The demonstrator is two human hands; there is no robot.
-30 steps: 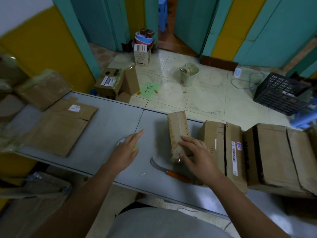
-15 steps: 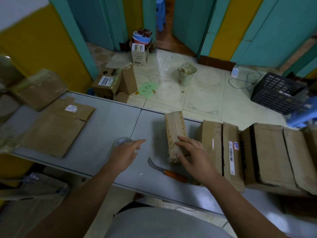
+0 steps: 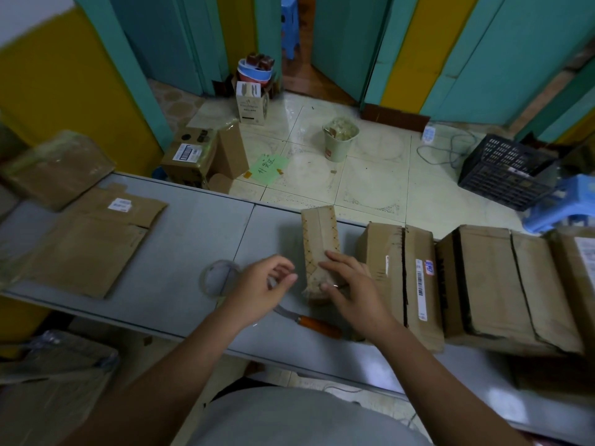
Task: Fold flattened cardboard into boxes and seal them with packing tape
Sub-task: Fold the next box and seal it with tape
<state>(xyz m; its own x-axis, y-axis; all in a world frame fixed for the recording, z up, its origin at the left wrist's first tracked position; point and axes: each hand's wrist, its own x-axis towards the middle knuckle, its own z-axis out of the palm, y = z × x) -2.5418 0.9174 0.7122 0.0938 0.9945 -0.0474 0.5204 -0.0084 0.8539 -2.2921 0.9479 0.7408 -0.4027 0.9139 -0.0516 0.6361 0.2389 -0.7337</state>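
A small narrow cardboard box [image 3: 320, 239] lies on the grey table [image 3: 180, 226], pointing away from me. My right hand [image 3: 351, 288] rests on its near end, fingers fairly straight and pressing the flap down. My left hand [image 3: 259, 291] hovers just left of the box with its fingers curled and thumb near the index finger; whether a strip of clear tape runs between them does not show. A clear tape roll [image 3: 219, 278] lies flat on the table at that hand's left edge. Flattened cardboard [image 3: 87, 246] lies at the table's left.
A knife with an orange handle [image 3: 318, 326] lies near the front edge between my wrists. Larger closed boxes [image 3: 415, 284] stand in a row to the right. On the floor beyond are boxes, a bin [image 3: 339, 141] and a black crate [image 3: 505, 170].
My left hand has lifted off the tape roll and moved right toward the box, its fingers now curled. The roll is uncovered. My right hand stays on the box end.
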